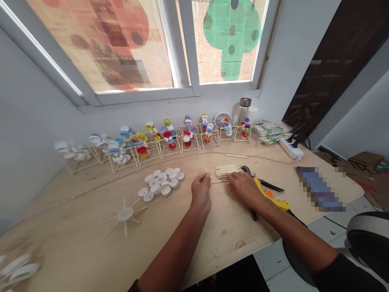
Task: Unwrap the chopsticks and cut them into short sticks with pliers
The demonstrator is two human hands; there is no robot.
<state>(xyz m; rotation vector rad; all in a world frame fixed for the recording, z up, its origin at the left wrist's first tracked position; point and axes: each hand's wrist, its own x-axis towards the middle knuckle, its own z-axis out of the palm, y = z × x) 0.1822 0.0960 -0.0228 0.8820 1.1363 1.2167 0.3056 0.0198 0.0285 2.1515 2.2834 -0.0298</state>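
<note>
My left hand (201, 191) is closed, with a short thin wooden stick (208, 171) pinched in its fingertips. To its right, my right hand (244, 187) reaches over a pile of wooden sticks (226, 170); its fingers are bent around one stick at the near side of the pile. Beside the right wrist lies a yellow glue gun (272, 196) with an orange trigger. A black-handled tool (273, 185) sits partly hidden under it. White bottle caps (161, 181) are grouped left of my left hand. Farther left is a spoked wheel (125, 214) of sticks around a white disc.
Stick frames bearing colourful cap wheels (170, 138) line the back of the wooden table (91, 259). Behind them stand a small fan (222, 120) and a bottle (244, 109). Packaged sticks (271, 132), a power strip (291, 149) and a pixelated object (320, 189) are at the right.
</note>
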